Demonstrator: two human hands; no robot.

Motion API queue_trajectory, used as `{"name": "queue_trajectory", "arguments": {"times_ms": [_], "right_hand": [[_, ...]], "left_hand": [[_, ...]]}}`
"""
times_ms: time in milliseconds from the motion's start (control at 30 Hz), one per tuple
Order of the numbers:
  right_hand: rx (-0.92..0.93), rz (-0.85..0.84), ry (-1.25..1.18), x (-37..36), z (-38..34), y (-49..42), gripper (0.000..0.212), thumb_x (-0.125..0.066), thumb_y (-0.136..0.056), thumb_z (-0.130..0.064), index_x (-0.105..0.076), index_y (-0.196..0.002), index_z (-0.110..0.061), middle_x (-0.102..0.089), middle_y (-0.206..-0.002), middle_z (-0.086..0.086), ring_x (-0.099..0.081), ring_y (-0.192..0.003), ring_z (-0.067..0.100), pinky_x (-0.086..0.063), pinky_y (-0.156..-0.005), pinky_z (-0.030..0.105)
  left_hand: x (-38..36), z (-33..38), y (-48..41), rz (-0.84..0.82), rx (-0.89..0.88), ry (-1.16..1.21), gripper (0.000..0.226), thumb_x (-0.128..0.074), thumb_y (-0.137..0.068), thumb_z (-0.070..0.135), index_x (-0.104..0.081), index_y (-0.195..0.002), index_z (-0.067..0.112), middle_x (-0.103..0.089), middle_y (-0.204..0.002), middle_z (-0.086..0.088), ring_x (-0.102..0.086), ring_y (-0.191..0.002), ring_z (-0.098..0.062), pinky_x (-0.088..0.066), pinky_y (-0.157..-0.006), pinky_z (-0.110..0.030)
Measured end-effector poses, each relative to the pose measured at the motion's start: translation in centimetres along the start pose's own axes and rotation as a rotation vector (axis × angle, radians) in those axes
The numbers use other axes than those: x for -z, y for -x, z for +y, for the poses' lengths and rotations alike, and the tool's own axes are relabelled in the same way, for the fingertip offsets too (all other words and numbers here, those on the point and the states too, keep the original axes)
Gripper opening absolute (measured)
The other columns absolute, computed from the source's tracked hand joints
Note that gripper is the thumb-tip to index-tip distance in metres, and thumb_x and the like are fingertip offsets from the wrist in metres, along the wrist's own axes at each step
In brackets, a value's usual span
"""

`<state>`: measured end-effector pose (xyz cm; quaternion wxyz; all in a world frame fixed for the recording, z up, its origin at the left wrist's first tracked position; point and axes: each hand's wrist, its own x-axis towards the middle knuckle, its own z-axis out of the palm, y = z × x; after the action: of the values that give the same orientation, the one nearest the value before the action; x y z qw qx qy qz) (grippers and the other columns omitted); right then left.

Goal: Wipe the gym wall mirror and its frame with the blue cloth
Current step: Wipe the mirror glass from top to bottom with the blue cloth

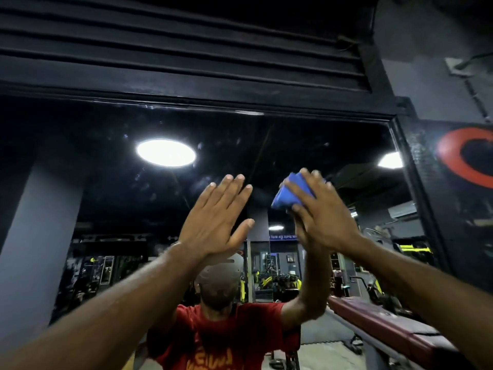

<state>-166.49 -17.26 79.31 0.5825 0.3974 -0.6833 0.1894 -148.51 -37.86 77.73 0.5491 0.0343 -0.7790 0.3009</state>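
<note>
- Progress looks partial to me. The wiping is under way on the upper glass of the mirror (106,166), and nothing shows how much of it is already clean.
- Smears and pale specks sit on the glass around the reflected ceiling lamp (166,153), thickest just to its right and just below it. I take that patch as not yet wiped.
- Blue cloth (289,192) sits to the right of the lamp and a little lower, against the glass. It is bunched into a thick folded wad, and one corner pokes out on the side toward the lamp.
- Right hand (322,212) lies over the cloth with its fingers nearly straight and spread flat across it. It presses the wad to the mirror rather than clutching it.
- Left hand (216,217) is raised below and to the right of the lamp, between lamp and cloth. Its fingers are straight and close together and it holds nothing. I cannot tell whether the palm touches the glass.
- Frame (413,166) is black, running above the lamp and down the far right of it. The rail above the lamp shows dusty streaks and a pale mark, and the cloth is well apart from both runs, so I judge the frame is left to do.
- Glass well below the lamp, where the gym floor is reflected, looks to be outstanding too, though marks there are too dim to make out.
- Fabric is a strong even blue, soft and thick. Damp or dry, I cannot tell.
</note>
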Motion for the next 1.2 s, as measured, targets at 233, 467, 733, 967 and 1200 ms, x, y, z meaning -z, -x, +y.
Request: {"name": "queue_trajectory", "arguments": {"times_ms": [233,467,733,967,1200], "right_hand": [[0.003,0.011,-0.116,-1.3,-1.1,3.6,0.061,-0.021,-0.100,-0.059,-0.007,-0.158,-0.045,0.010,-0.168,-0.003,0.018,-0.153,0.016,0.013,-0.120,0.035],[0.253,-0.012,0.069,-2.2,4.4,8.0,0.058,-0.029,-0.102,-0.055,-0.011,-0.157,-0.045,-0.007,-0.167,0.001,-0.005,-0.153,0.022,-0.003,-0.119,0.046],[-0.122,0.079,-0.078,0.7,9.4,-1.6,0.052,-0.023,-0.107,-0.048,-0.015,-0.158,-0.038,-0.006,-0.169,0.003,0.000,-0.156,0.025,-0.002,-0.125,0.043],[0.204,0.019,0.021,-2.3,9.3,11.1,0.058,-0.025,-0.103,-0.054,-0.012,-0.159,-0.042,-0.004,-0.169,0.000,0.001,-0.155,0.022,-0.009,-0.118,0.048],[-0.030,0.058,0.049,0.2,16.7,3.5,0.060,-0.024,-0.100,-0.052,-0.015,-0.158,-0.041,-0.007,-0.168,0.002,-0.003,-0.155,0.023,-0.005,-0.124,0.042]], "left_hand": [[-1.5,1.5,-0.8,-0.022,0.045,-0.056,0.075,-0.014,-0.100,0.061,0.005,-0.163,0.024,0.015,-0.170,-0.001,0.018,-0.155,-0.017,0.003,-0.128,-0.045],[-1.8,5.7,-2.2,0.004,0.020,-0.040,0.076,-0.026,-0.098,0.055,-0.011,-0.163,0.018,-0.002,-0.171,-0.007,0.002,-0.158,-0.021,-0.002,-0.128,-0.045],[-3.8,9.1,-4.6,-0.021,0.032,-0.054,0.075,-0.017,-0.100,0.059,-0.002,-0.163,0.021,0.008,-0.171,-0.004,0.013,-0.157,-0.019,-0.001,-0.128,-0.049],[-3.7,11.5,-5.1,-0.003,0.027,-0.017,0.076,-0.023,-0.098,0.053,-0.005,-0.163,0.018,0.007,-0.171,-0.005,0.010,-0.157,-0.019,-0.001,-0.128,-0.046],[-4.8,15.8,-6.9,-0.048,-0.014,0.012,0.077,-0.008,-0.097,0.060,0.006,-0.162,0.022,0.020,-0.168,-0.003,0.023,-0.154,-0.018,0.007,-0.127,-0.047]]}}
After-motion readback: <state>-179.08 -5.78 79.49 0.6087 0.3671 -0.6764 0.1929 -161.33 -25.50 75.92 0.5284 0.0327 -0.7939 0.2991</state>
